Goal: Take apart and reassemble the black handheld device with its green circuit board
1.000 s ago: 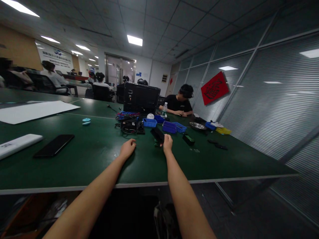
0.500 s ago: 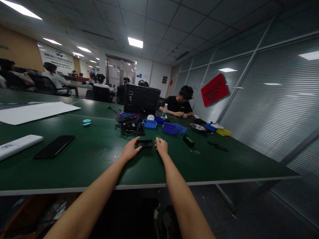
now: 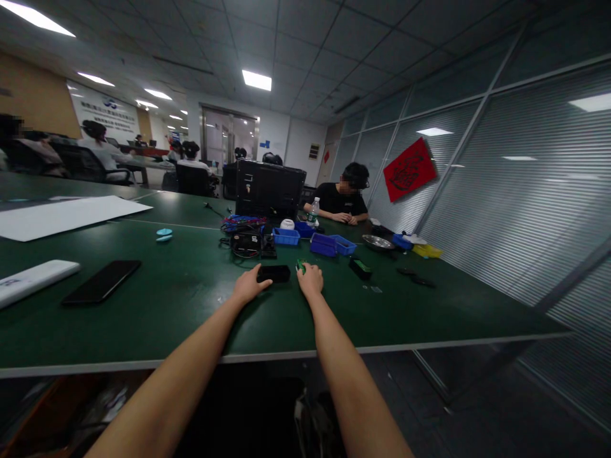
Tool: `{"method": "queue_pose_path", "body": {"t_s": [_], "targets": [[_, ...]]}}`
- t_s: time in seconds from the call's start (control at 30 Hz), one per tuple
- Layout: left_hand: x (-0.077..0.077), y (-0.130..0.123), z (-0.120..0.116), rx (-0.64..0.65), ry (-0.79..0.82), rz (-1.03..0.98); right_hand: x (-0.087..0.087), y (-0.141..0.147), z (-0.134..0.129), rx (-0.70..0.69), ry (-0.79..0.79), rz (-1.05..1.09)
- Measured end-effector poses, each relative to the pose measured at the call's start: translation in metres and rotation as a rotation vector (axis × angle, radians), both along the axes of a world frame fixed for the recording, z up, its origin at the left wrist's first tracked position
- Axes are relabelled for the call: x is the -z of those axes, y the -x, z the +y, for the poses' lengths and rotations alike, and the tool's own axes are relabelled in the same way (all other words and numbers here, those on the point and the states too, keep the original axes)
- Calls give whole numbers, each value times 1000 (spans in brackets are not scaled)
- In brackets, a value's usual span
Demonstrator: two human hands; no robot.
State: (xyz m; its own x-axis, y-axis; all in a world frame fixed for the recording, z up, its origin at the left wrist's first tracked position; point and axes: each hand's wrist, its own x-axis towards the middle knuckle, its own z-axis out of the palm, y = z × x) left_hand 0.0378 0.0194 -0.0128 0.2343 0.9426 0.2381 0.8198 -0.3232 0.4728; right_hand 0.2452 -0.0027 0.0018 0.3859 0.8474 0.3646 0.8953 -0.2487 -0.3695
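Observation:
My left hand [image 3: 249, 284] grips the left end of a black open case [image 3: 277, 274], thumb along its near side and fingers behind. The case rests on or just over the green table, its dark hollow facing up towards me. Just right of it, my right hand [image 3: 310, 280] is closed on a small green circuit board [image 3: 300, 266], mostly covered by the fingers. A second black case [image 3: 360, 268] with a green board in it lies further right. Small clear pieces [image 3: 376, 289] are scattered near that case.
Beyond my hands are a heap of cables with a black device [image 3: 245, 243], blue bins [image 3: 324, 244], a bottle [image 3: 314, 210] and a monitor [image 3: 270, 189]. A black tablet-like slab [image 3: 102, 282] lies left. A co-worker [image 3: 341, 200] sits across; a metal bowl [image 3: 377, 242] stands right.
The black case has tipped slightly, and more of its inside wall shows. My right hand has turned a little, with more of the green board visible above its fingers.

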Motion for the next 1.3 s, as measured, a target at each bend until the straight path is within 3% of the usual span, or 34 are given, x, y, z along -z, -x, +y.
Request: {"method": "queue_pose_path", "body": {"t_s": [0.2, 0.37, 0.5, 0.57, 0.63, 0.73, 0.87, 1.07, 1.3], "targets": [[-3, -1, 3, -30, 37, 10, 3, -14, 1, 96, -42, 42], [-6, 1, -2, 4, 29, -6, 7, -24, 6, 66, -27, 102], [-9, 2, -5, 41, 59, 4, 6, -28, 12, 32, -165, 393], [-10, 2, -6, 38, 70, 11, 4, -26, 14, -68, -293, 705], [-11, 1, -6, 40, 65, 18, 2, -21, 16, -251, -404, 1006], [-10, 0, -6, 47, 49, 22, 1, -9, 15, -511, -462, 1205], [-10, 0, -6, 44, 54, 9, 2, 6, 11, -627, -428, 1049], [-11, 0, -7, 37, 60, 17, 0, 15, 3, -626, -337, 612], [-10, -1, -6, 27, 41, 35, -1, 14, 1, -595, -297, 510]]}}
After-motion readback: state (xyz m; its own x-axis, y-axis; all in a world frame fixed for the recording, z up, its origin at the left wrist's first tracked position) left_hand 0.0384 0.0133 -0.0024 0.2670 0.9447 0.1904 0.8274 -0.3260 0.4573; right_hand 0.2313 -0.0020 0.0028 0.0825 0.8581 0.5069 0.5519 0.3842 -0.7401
